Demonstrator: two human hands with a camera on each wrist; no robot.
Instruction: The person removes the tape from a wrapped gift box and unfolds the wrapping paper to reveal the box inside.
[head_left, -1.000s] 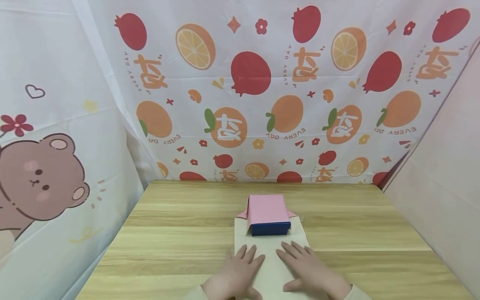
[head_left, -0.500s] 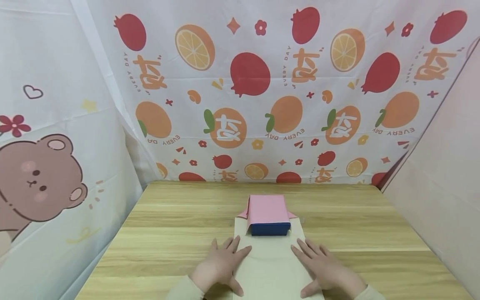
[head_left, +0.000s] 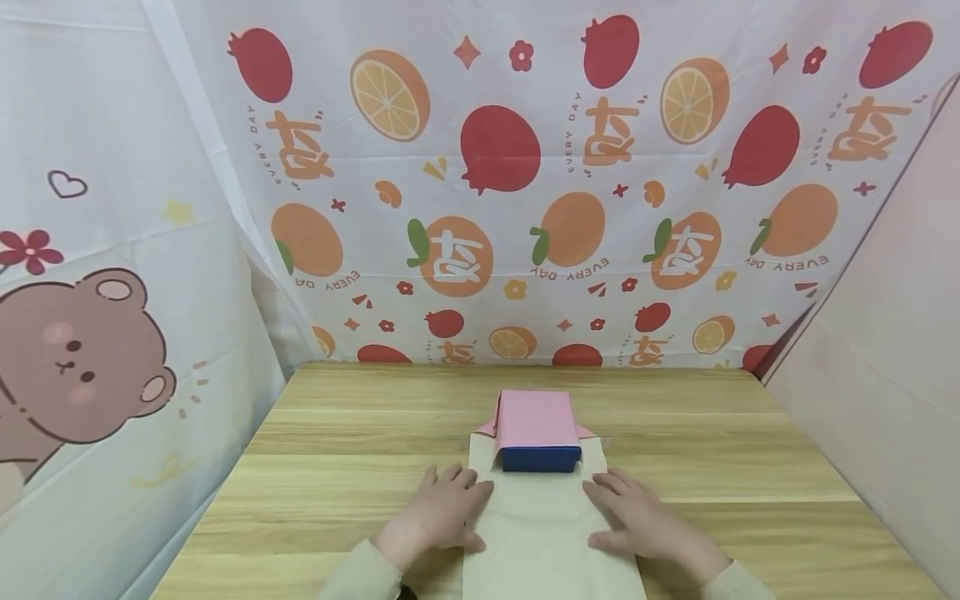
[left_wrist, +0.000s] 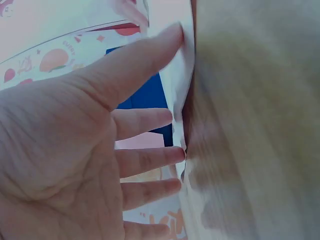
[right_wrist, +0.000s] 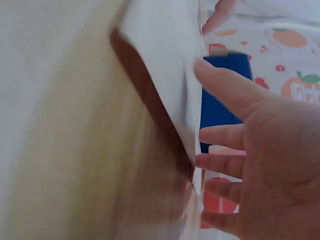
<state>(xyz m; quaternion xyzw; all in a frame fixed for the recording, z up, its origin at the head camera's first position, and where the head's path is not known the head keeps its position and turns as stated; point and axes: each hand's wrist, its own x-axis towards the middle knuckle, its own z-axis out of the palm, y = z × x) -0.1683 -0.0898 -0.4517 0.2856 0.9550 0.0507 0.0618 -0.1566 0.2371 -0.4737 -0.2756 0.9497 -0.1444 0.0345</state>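
Note:
A dark blue box [head_left: 542, 459] sits near the middle of the table, with pink paper [head_left: 534, 418] folded over its top. The paper's cream side [head_left: 536, 533] stretches from under the box toward the near edge. My left hand [head_left: 442, 515] touches the left edge of this sheet with its fingers extended and thumb apart. Along the opposite edge, my right hand [head_left: 637, 517] lies the same way, fingertips right at the border. Both wrist views show straight fingers at the paper [right_wrist: 170, 75], whose edge lifts off the wood in the right wrist view.
The wooden table [head_left: 360, 433] extends on both sides of the paper. Behind it hangs a white fruit-print curtain [head_left: 345, 179]. A bear-print cloth [head_left: 217, 333] covers the left side, and a pale cloth [head_left: 885, 358] the right.
My hands have spread apart from the sheet's middle to its left and right edges, and their thumbs have since shifted slightly toward the box. The box has stayed in place.

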